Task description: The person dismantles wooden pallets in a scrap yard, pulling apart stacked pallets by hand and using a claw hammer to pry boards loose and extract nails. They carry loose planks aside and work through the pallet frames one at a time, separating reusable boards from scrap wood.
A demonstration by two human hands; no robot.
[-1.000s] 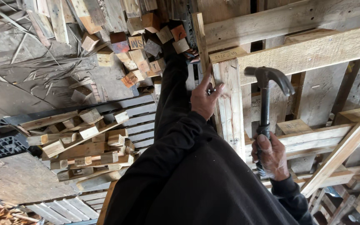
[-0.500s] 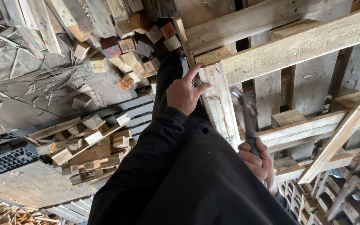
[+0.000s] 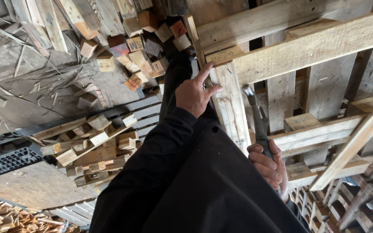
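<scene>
My left hand (image 3: 194, 92) rests on the edge of a pale upright board (image 3: 229, 103) of a wooden pallet (image 3: 320, 43), fingers spread along the wood. My right hand (image 3: 267, 164) grips the handle of a claw hammer (image 3: 255, 116). The hammer's head sits low, tucked into the gap beside that board, below the long cross plank. Both arms wear black sleeves that fill the lower middle of the view.
A heap of short wood blocks (image 3: 143, 47) lies on the concrete floor ahead. More blocks and slats (image 3: 87, 142) are piled at the left, beside a black plastic pallet (image 3: 5, 162). Further stacked pallets (image 3: 350, 203) stand at the lower right.
The hammer, raised high a second ago, has come down into the gap beside the upright board. My left hand has shifted slightly along the board's edge.
</scene>
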